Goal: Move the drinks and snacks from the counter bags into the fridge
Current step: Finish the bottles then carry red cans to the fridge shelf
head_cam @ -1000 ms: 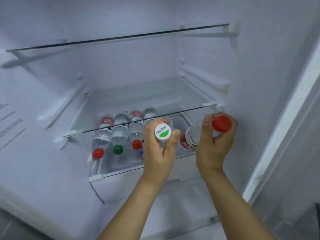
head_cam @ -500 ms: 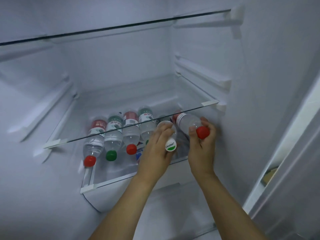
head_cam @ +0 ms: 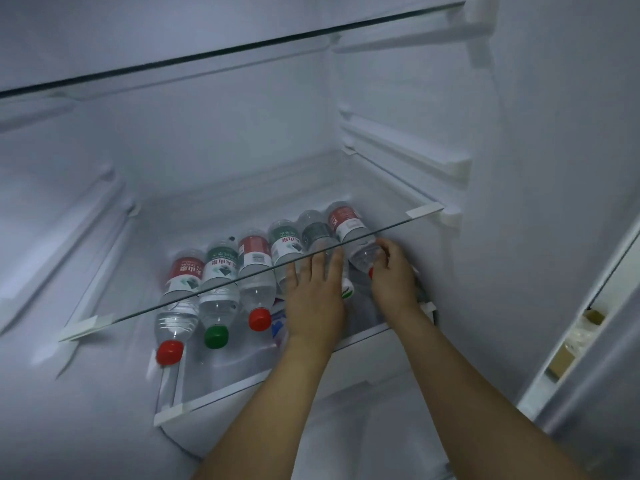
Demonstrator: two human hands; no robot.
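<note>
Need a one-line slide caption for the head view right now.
Both hands, left and right, lay two more water bottles beside four on the lower fridge shelf.

Dim bluish light, soft overall blur, wide-angle bending at edges.

place: home kitchen | evidence: open fridge (head_cam: 519, 133) — glass shelf (head_cam: 242, 282), water bottles (head_cam: 221, 292) lying in a row

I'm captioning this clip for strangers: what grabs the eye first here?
A row of water bottles lying side by side on the low fridge shelf, red and green caps toward the viewer. At the row's right end, the left hand lies on one bottle and the right hand grips the last, under a glass shelf.
</note>
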